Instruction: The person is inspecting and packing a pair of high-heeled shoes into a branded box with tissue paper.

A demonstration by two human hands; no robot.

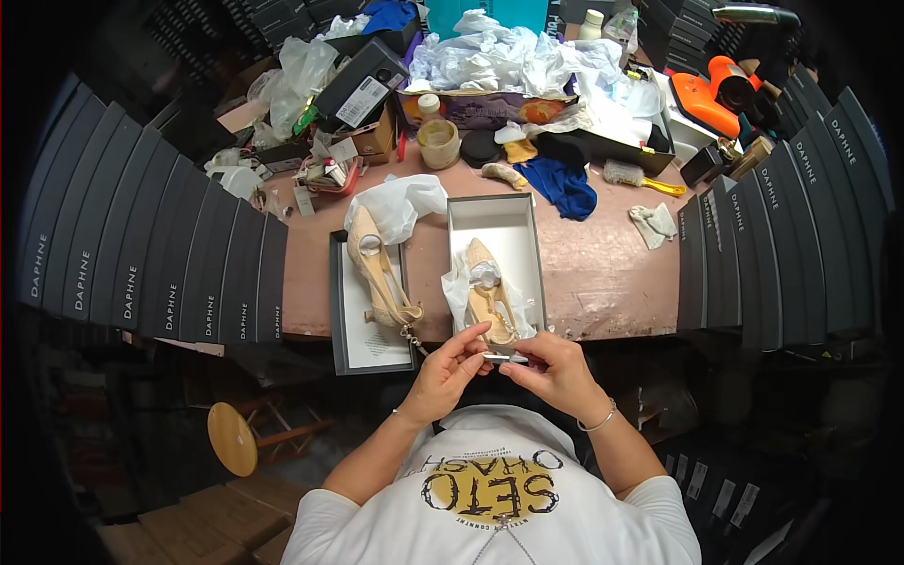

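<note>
My left hand (446,375) and my right hand (554,373) meet at the near edge of the open shoe box (493,207). Both are closed, fingertips pinching a small flat white piece (505,358) whose exact kind I cannot make out. Just beyond my fingers lies a beige pointed shoe (492,306) on white tissue paper, with stuffing in its toe. The matching shoe (368,259) rests across the box lid (350,353) on the left, its jewelled strap hanging over the lid's near side.
Dark shoe boxes stand in rows at left (141,221) and right (767,235). Crumpled tissue paper (400,202) lies behind the lid. Farther back are a glue jar (438,144), a blue cloth (565,188), a yellow-handled brush (645,177) and an orange tool (704,104).
</note>
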